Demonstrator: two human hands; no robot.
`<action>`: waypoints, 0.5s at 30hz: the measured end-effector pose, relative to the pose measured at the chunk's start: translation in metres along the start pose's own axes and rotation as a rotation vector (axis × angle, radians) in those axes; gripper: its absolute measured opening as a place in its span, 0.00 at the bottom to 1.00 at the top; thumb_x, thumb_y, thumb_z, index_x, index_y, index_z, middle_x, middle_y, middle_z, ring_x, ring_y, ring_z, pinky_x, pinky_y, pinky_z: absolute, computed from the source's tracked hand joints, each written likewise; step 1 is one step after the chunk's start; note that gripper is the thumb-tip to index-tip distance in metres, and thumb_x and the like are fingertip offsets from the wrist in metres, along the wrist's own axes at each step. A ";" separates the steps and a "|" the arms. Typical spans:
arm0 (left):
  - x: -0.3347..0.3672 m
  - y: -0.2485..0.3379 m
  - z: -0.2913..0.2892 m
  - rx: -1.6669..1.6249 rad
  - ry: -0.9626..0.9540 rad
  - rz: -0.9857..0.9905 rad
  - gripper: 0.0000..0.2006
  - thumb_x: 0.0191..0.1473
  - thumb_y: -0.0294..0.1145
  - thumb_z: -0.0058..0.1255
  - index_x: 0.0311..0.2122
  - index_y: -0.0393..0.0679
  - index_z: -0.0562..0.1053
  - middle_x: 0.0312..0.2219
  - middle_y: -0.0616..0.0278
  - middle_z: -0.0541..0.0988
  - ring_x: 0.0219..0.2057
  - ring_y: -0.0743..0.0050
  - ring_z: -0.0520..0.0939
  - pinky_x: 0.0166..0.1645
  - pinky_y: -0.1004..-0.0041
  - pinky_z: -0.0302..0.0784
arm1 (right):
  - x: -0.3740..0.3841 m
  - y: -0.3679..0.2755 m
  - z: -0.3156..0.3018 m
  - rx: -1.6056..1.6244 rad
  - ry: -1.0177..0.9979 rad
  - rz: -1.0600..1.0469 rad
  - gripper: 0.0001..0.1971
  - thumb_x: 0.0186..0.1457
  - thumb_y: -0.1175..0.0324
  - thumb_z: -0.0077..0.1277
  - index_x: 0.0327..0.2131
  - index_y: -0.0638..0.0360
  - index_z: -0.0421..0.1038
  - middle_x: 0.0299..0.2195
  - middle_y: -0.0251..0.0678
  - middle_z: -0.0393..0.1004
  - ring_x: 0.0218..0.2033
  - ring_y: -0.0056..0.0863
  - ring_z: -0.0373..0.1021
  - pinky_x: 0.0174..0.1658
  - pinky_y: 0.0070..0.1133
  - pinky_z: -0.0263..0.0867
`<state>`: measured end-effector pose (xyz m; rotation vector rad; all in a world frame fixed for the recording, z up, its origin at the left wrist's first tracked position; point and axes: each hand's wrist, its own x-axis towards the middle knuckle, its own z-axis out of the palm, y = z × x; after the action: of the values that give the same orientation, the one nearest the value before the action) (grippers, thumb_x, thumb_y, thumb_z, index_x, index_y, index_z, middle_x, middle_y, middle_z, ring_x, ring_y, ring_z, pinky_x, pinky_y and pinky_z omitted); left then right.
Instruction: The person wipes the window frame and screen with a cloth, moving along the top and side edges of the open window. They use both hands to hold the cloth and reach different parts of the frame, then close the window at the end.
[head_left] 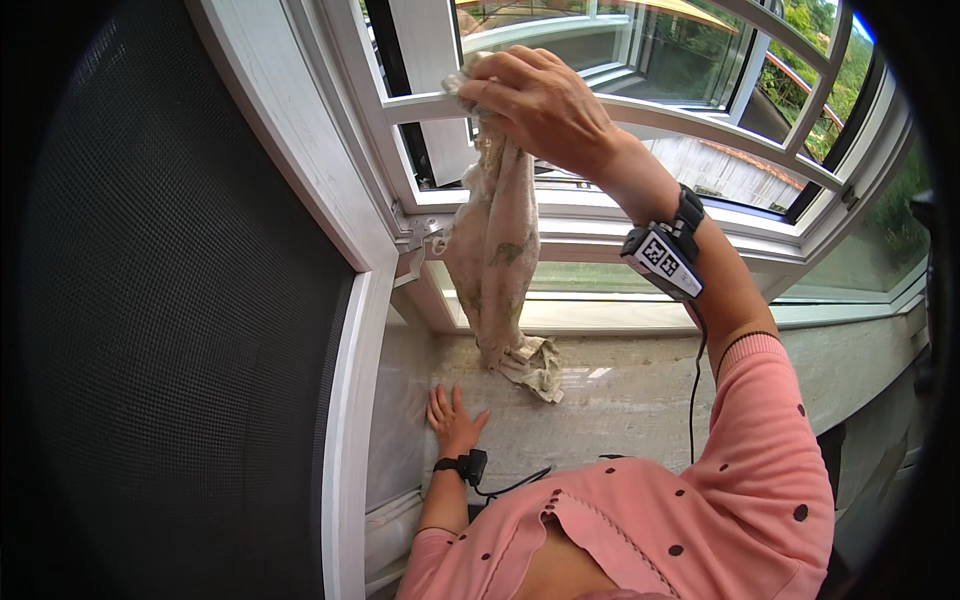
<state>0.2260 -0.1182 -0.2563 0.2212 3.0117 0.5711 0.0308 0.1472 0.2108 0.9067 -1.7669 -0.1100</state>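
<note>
My right hand [540,105] is raised to a white horizontal bar [430,107] of the window frame, its fingers closed around the top of a cleaning rag [500,235]. The rag is off-white, damp-looking and stained. It hangs down in a long fold, and its crumpled lower end reaches the stone windowsill [620,400]. My left hand [457,425] lies flat with fingers spread where the sill meets the side wall, holding nothing.
A dark mesh screen [190,330] in a white frame [345,420] stands on the left. A metal hinge [415,235] sticks out at the window's lower left corner. The window pane [620,50] ahead shows greenery outside. A black cable [695,390] hangs from my right wrist.
</note>
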 end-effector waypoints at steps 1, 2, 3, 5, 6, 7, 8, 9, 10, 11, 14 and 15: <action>-0.001 0.001 0.000 0.001 -0.034 -0.028 0.48 0.48 0.57 0.59 0.67 0.45 0.51 0.67 0.44 0.46 0.69 0.45 0.41 0.68 0.49 0.35 | -0.002 0.001 -0.002 0.010 -0.056 0.049 0.10 0.46 0.72 0.60 0.36 0.54 0.78 0.36 0.33 0.74 0.40 0.30 0.71 0.48 0.26 0.71; -0.002 0.001 -0.001 0.002 -0.042 -0.033 0.47 0.48 0.57 0.59 0.67 0.45 0.51 0.67 0.44 0.46 0.69 0.45 0.41 0.69 0.49 0.34 | -0.001 0.001 0.001 0.041 -0.038 -0.035 0.09 0.46 0.72 0.60 0.35 0.55 0.78 0.36 0.32 0.74 0.40 0.29 0.70 0.48 0.25 0.70; -0.001 0.001 -0.002 0.018 -0.031 -0.024 0.47 0.48 0.57 0.59 0.67 0.45 0.51 0.67 0.44 0.46 0.69 0.45 0.41 0.69 0.49 0.34 | 0.002 -0.001 0.005 0.041 -0.044 -0.068 0.08 0.47 0.72 0.59 0.34 0.56 0.78 0.35 0.32 0.74 0.39 0.28 0.70 0.48 0.24 0.70; -0.001 0.001 -0.005 0.006 -0.053 -0.033 0.48 0.48 0.58 0.58 0.67 0.46 0.50 0.67 0.45 0.45 0.69 0.46 0.40 0.69 0.49 0.33 | 0.014 -0.010 0.020 0.061 0.010 -0.097 0.04 0.48 0.73 0.56 0.30 0.58 0.78 0.31 0.31 0.72 0.37 0.25 0.68 0.45 0.22 0.69; 0.000 0.002 -0.005 0.009 -0.065 -0.027 0.48 0.48 0.58 0.58 0.67 0.46 0.50 0.67 0.45 0.45 0.69 0.46 0.39 0.69 0.49 0.32 | 0.021 -0.016 0.028 0.069 0.023 -0.102 0.02 0.49 0.72 0.55 0.27 0.59 0.77 0.30 0.31 0.71 0.36 0.25 0.67 0.44 0.21 0.69; 0.001 0.003 -0.006 0.009 -0.080 -0.040 0.49 0.48 0.58 0.58 0.68 0.46 0.49 0.67 0.46 0.44 0.69 0.47 0.38 0.69 0.50 0.32 | 0.026 -0.023 0.034 0.089 0.020 -0.079 0.02 0.48 0.72 0.54 0.26 0.57 0.76 0.31 0.30 0.71 0.37 0.26 0.67 0.43 0.22 0.70; 0.002 0.003 -0.007 0.014 -0.102 -0.056 0.49 0.48 0.59 0.58 0.68 0.46 0.49 0.67 0.46 0.44 0.69 0.47 0.38 0.69 0.50 0.31 | 0.034 -0.029 0.040 0.033 -0.003 -0.080 0.02 0.48 0.71 0.54 0.25 0.56 0.75 0.30 0.30 0.70 0.37 0.25 0.66 0.42 0.21 0.69; 0.002 0.003 -0.007 0.035 -0.125 -0.066 0.50 0.48 0.59 0.58 0.68 0.46 0.49 0.68 0.47 0.43 0.69 0.48 0.37 0.69 0.50 0.30 | 0.036 -0.033 0.042 -0.028 -0.019 -0.066 0.01 0.47 0.71 0.55 0.25 0.55 0.76 0.30 0.28 0.70 0.38 0.24 0.65 0.42 0.19 0.67; 0.003 0.004 -0.007 0.034 -0.133 -0.074 0.50 0.47 0.59 0.58 0.68 0.46 0.48 0.68 0.47 0.43 0.69 0.48 0.37 0.69 0.50 0.30 | 0.036 -0.034 0.039 -0.068 -0.070 -0.053 0.01 0.47 0.69 0.55 0.26 0.53 0.76 0.31 0.26 0.70 0.39 0.23 0.64 0.42 0.17 0.66; 0.004 0.003 -0.007 0.043 -0.140 -0.080 0.50 0.47 0.59 0.59 0.68 0.46 0.48 0.68 0.48 0.42 0.69 0.48 0.36 0.69 0.50 0.29 | 0.031 -0.031 0.033 -0.092 -0.084 -0.048 0.01 0.47 0.69 0.56 0.26 0.52 0.77 0.32 0.26 0.70 0.39 0.24 0.64 0.42 0.18 0.66; 0.003 0.001 -0.004 0.055 -0.134 -0.071 0.51 0.46 0.59 0.59 0.68 0.46 0.48 0.68 0.48 0.42 0.69 0.49 0.36 0.69 0.51 0.29 | 0.003 -0.017 0.007 -0.118 -0.078 -0.046 0.04 0.44 0.70 0.59 0.28 0.51 0.78 0.37 0.26 0.70 0.43 0.24 0.64 0.47 0.20 0.67; 0.003 -0.001 -0.003 0.052 -0.123 -0.071 0.51 0.46 0.59 0.59 0.68 0.47 0.48 0.68 0.48 0.42 0.69 0.49 0.36 0.69 0.51 0.29 | -0.009 -0.012 -0.001 -0.136 0.019 -0.068 0.02 0.45 0.70 0.58 0.27 0.50 0.78 0.37 0.28 0.71 0.43 0.25 0.64 0.46 0.21 0.67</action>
<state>0.2230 -0.1195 -0.2540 0.1454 2.9044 0.4563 0.0393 0.1446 0.1987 0.8663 -1.6896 -0.2621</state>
